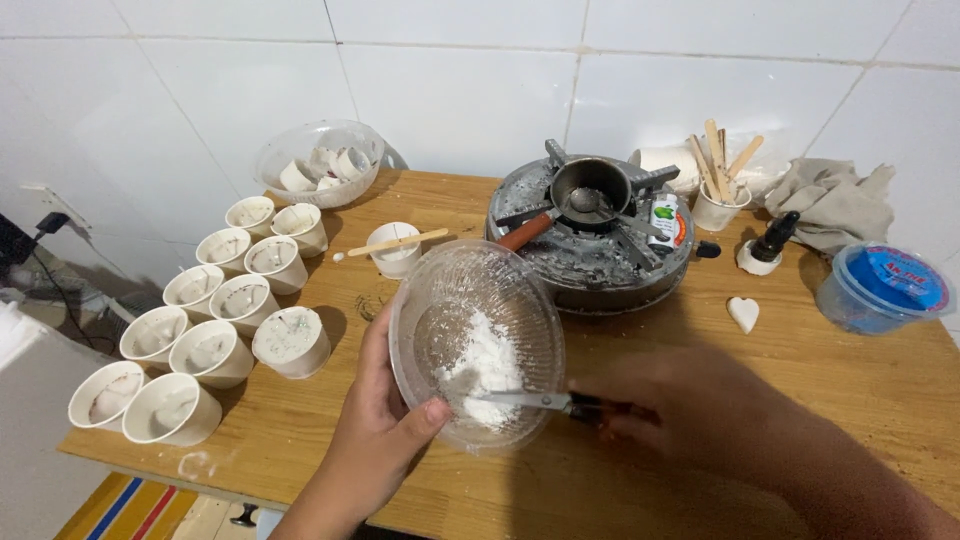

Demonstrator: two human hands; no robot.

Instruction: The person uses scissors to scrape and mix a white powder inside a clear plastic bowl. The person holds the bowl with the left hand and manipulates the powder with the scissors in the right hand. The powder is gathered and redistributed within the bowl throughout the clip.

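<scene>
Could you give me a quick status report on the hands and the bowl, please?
Left hand grips tilted clear bowl. Right hand holds knife in white powder. Nothing in the way.

Looks like a small home candle-making corner: white tiled wall (460,90), a wooden surface (850,380), a grimy little stove (590,235) with a melting pot (590,187), and rows of wax-filled paper cups (200,330) on the left.

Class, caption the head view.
Left hand tilts a clear bowl of white powder; right hand scrapes with a knife.
</scene>
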